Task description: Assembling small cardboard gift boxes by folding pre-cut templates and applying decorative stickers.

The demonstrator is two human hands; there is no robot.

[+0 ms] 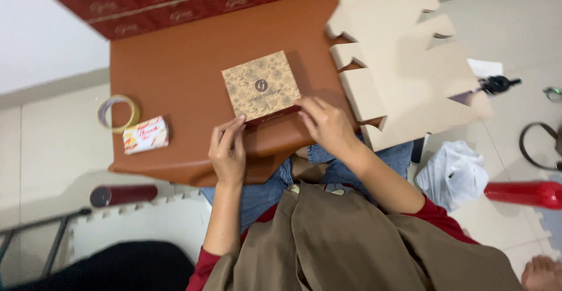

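**Both hands at the near edge of the patterned box**

The person sits behind a low brown table (175, 74) and works on a small square box (261, 85) with a tan patterned lid and a dark red lower part. The step in hand seems to be the closing or seating of the lid: the box lies flat near the middle of the table, and both hands meet it at the side nearest to the body.

The left hand (227, 150) touches the near left corner with the fingertips only; the fingers are stretched forward, not closed around anything. The right hand (326, 124) rests its fingers on the near right corner and the red front edge, pressing more than holding. So the box lies just ahead of both hands, between them, and it is carried by the table, not by a grip.

The next move probably calls for even pressure on both corners, because the lid could go down crooked if one side is pushed first.

A stack of flat die-cut cardboard blanks (404, 63) lies just to the right. A tape roll (119, 113) and a small printed packet (146, 135) lie well apart on the left.
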